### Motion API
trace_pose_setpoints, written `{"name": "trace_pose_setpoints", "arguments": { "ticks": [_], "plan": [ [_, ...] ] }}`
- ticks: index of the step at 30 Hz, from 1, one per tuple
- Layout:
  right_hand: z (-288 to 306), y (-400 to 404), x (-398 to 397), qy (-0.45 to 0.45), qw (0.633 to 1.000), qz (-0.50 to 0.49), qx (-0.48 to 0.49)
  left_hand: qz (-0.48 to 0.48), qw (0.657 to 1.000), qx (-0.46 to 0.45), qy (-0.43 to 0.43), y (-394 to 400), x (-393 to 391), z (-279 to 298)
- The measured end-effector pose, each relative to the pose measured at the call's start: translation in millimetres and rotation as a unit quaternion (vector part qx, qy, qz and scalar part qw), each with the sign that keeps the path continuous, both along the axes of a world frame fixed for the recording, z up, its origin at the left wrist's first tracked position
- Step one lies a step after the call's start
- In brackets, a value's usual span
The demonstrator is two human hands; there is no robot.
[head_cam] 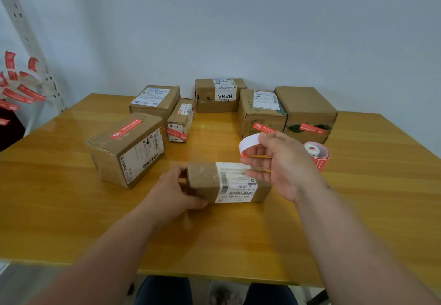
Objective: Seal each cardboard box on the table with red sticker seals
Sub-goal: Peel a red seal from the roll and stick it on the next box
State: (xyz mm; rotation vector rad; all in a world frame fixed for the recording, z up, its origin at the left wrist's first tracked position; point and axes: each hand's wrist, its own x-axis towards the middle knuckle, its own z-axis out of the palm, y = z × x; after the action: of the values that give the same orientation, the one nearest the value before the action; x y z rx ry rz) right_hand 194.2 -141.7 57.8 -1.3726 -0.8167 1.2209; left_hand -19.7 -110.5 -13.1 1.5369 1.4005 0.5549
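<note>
A small cardboard box [229, 181] with a white shipping label lies in the middle of the wooden table [358, 209]. My left hand [176, 190] grips its left end. Just above its right end, my right hand [284, 161] pinches a curled sticker strip [249, 143], white side showing with a red edge. A roll of red sticker seals [317, 154] lies on the table behind my right hand.
Several more cardboard boxes stand toward the back: a large one [126, 147] at the left with a red seal on top, others [261, 111] [306, 111] [181, 119] with red seals on their fronts, and two [155, 100] [219, 94] by the wall. Red stickers [16, 85] hang on a rack at the far left.
</note>
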Motion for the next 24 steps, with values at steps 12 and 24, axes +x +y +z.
{"name": "trace_pose_setpoints", "arguments": {
  "ticks": [12,24],
  "plan": [
    [-2.8,-1.5,-26.4,-0.285,0.953,0.007,0.099,0.020,0.969,0.242,-0.046,-21.8,26.1,68.5],
    [-7.6,-11.9,-34.0,-0.410,0.892,0.134,0.136,0.051,0.972,0.070,-0.220,-21.1,35.7,59.0]
  ]
}}
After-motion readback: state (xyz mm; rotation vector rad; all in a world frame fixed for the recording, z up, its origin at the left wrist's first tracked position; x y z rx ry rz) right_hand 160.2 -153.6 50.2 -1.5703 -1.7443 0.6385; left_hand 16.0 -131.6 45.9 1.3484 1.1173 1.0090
